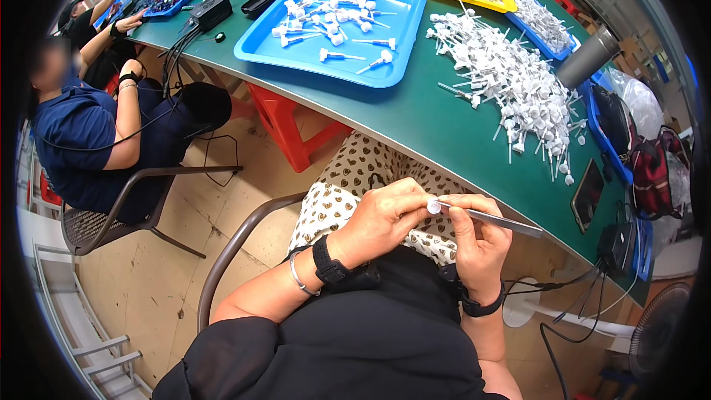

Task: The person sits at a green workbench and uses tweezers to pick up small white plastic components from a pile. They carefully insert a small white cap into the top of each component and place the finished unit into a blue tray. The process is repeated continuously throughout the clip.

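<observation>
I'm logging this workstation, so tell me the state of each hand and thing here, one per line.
left hand: closed on the small white cap, over the lap
right hand: closed on the tweezers
small white cap: pinched at the fingertips, touching the tweezers' tip
tweezers: held level, tip at the cap
blue tray: flat on the table, partly filled with white parts
pile of white parts: loose on the green table
phone: lying flat, screen dark

— What is on the green table (415,115)?

— A blue tray (259,46) holding some white pump parts, two yellow trays (503,6), and a big loose heap of white pump parts (511,78).

— Anything else?

— A grey metal bottle (589,59) lying on its side, a dark phone (587,194), black cables (181,41).
</observation>
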`<control>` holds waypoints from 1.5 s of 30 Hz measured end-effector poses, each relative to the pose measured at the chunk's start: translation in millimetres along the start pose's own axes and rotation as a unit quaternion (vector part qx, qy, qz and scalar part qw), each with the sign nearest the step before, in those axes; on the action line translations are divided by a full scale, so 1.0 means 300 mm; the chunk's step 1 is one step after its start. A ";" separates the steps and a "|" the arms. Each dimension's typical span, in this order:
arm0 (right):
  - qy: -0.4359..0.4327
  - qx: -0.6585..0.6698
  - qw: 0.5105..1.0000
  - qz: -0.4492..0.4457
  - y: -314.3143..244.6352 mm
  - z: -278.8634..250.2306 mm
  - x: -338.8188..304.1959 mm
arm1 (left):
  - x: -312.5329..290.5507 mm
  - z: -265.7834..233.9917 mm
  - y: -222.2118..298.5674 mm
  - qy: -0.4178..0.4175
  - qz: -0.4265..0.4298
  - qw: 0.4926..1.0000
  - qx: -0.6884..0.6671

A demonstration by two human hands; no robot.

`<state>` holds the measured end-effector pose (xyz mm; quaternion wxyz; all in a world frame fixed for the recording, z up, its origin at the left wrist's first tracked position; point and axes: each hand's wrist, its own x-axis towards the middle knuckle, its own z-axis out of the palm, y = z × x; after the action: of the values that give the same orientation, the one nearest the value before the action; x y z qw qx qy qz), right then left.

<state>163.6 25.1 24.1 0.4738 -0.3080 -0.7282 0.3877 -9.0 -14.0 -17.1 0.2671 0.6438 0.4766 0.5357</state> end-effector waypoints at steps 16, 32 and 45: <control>0.009 0.015 1.000 0.007 -0.001 0.008 -0.002 | 0.000 -0.006 0.004 0.001 -0.001 1.000 0.003; -0.005 -0.023 1.000 -0.018 0.002 0.005 -0.002 | -0.010 -0.002 -0.008 -0.005 0.017 1.000 0.007; -0.017 0.014 1.000 0.001 -0.010 -0.009 0.005 | 0.002 -0.010 0.001 -0.008 0.003 1.000 -0.018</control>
<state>165.2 25.5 28.0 0.4648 -0.2957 -0.7304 0.4038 -11.7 -14.2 -15.7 0.2813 0.6442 0.4630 0.5400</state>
